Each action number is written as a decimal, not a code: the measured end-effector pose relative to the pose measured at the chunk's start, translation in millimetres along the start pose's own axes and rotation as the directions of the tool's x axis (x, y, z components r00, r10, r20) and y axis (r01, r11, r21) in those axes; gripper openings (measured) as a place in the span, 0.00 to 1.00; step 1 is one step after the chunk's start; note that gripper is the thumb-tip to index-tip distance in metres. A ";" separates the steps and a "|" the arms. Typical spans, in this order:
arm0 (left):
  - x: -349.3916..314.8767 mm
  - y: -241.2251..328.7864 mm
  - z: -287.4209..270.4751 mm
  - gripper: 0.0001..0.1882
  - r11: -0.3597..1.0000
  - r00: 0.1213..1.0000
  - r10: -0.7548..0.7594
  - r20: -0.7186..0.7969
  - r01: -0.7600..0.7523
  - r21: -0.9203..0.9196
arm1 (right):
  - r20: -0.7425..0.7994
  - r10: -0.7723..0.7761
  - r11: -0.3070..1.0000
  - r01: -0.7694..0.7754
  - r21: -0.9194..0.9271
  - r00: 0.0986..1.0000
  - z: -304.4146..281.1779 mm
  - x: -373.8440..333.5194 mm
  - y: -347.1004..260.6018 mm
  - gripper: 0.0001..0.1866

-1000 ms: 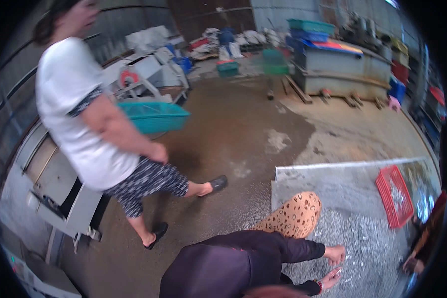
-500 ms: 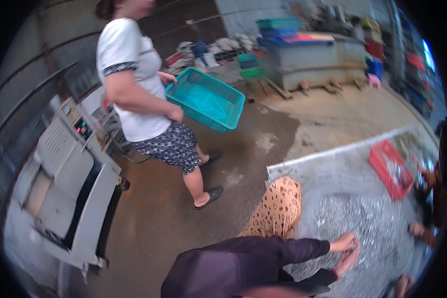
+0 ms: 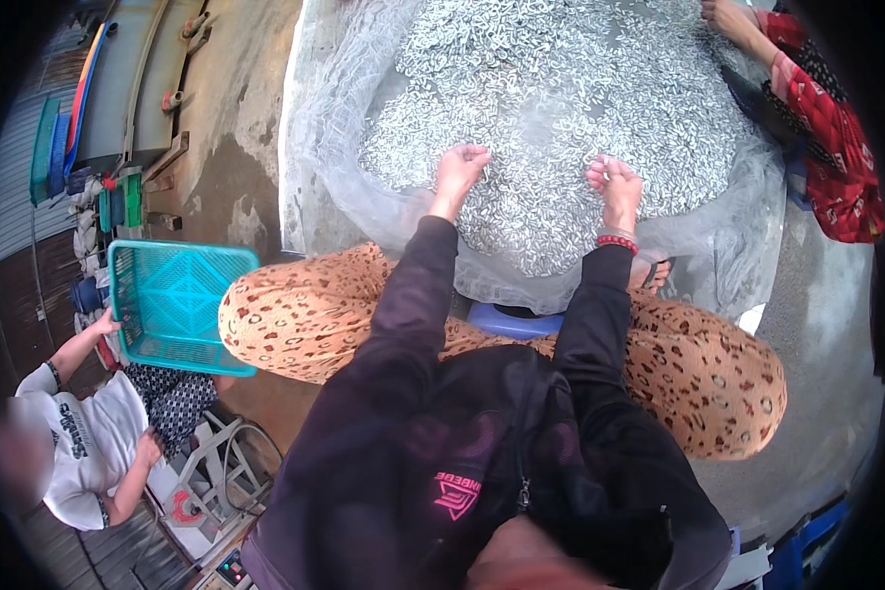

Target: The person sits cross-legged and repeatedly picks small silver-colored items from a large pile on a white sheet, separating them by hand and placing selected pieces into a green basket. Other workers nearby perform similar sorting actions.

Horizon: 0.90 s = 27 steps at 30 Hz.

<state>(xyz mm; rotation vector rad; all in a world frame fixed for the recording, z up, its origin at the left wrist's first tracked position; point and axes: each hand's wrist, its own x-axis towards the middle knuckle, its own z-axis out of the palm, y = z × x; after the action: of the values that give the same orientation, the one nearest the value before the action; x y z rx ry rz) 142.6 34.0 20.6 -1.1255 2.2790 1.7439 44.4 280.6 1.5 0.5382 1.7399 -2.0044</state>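
A broad layer of small silvery fish (image 3: 546, 211) is spread over a pale mesh net (image 3: 339, 162) on the ground before me. Over the near part of it, my left hand (image 3: 459, 169) is closed, thumb and fingertips pressed together. To its right, my right hand (image 3: 617, 187), with a red bracelet at the wrist, is closed too, its fingers curled in. Both hang just above or at the fish; whatever their fingertips hold is too small to make out.
A person at left holds a teal plastic basket (image 3: 182, 305) near my left knee. At upper right a co-worker's hand (image 3: 733, 22) and patterned red sleeve (image 3: 811, 108) reach over the fish. Between my legs shows a blue stool (image 3: 511, 323). A metal machine (image 3: 202, 492) stands lower left.
My view has swung from the left down onto the fish. My hands, close together before, are now apart. The teal basket appears close beside my left knee.
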 end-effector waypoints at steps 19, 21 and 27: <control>-10.5 11.9 -60.5 0.09 0.601 0.987 0.147 0.060 -0.041 -0.798 | 0.178 -0.500 0.487 0.445 -0.752 0.848 67.4 -18.9 107.7 0.11; -24.5 2.9 -69.8 0.08 0.569 0.989 0.112 0.094 0.014 -0.822 | 0.104 -0.398 0.712 0.378 -0.592 0.912 65.5 -5.7 103.8 0.09; -14.2 -20.3 -25.3 0.12 0.979 0.999 0.040 0.004 -0.040 0.200 | -0.016 -0.316 0.884 0.289 -0.368 0.949 68.4 1.6 62.2 0.08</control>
<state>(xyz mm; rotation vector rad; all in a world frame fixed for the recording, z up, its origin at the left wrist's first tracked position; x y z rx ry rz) 174.0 17.6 19.7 -1.0482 2.4273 1.4841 76.8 205.3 -41.2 0.2300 2.2938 -1.8013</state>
